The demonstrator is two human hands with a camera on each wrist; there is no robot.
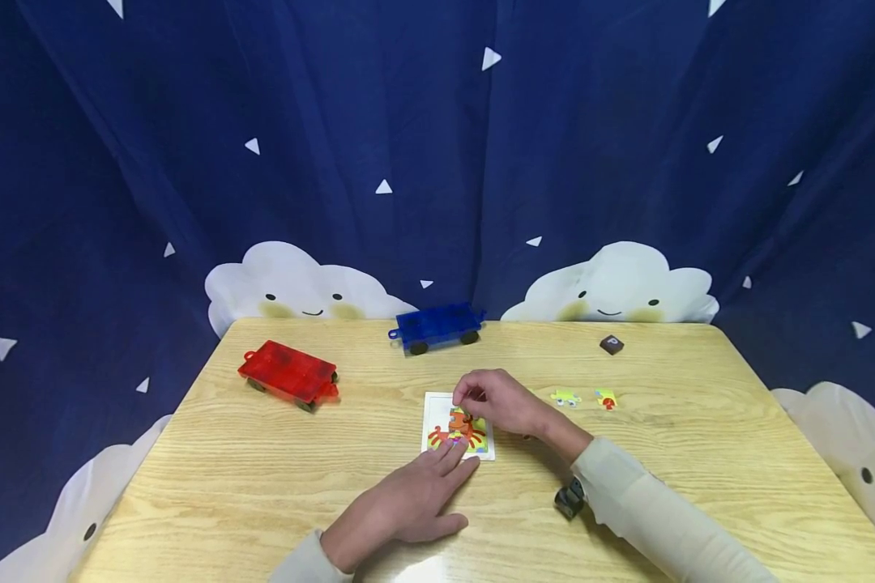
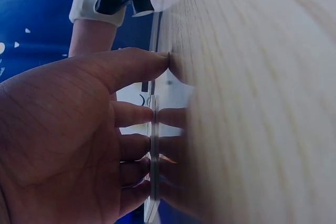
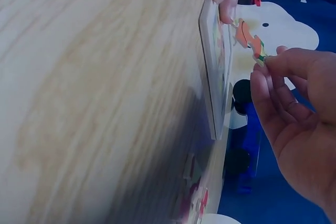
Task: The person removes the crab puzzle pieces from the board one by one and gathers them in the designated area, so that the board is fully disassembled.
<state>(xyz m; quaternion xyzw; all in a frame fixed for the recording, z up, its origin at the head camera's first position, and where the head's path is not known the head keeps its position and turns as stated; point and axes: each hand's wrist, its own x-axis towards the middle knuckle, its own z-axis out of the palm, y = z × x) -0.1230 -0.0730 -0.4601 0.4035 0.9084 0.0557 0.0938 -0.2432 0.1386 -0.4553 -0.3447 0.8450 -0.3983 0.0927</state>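
Note:
A small white-framed jigsaw board (image 1: 428,413) with a red crab picture lies mid-table. My left hand (image 1: 419,495) rests its fairly straight fingertips on the board's near edge; the left wrist view shows them touching the tray edge (image 2: 154,166), thumb apart on the tabletop. Over the board's far right part, my right hand (image 1: 506,402) pinches an orange and green puzzle piece (image 3: 255,44) between thumb and fingers. In the right wrist view that piece is tilted, held just off the board's surface. The fingers hide part of the picture in the head view.
To the right lie two loose puzzle pieces, one yellow-green with eyes (image 1: 565,398) and one yellow and red (image 1: 606,399). A dark tile with a letter P (image 1: 612,345) sits behind them. Toward the back stand a blue toy wagon (image 1: 437,325) and a red toy wagon (image 1: 289,371).

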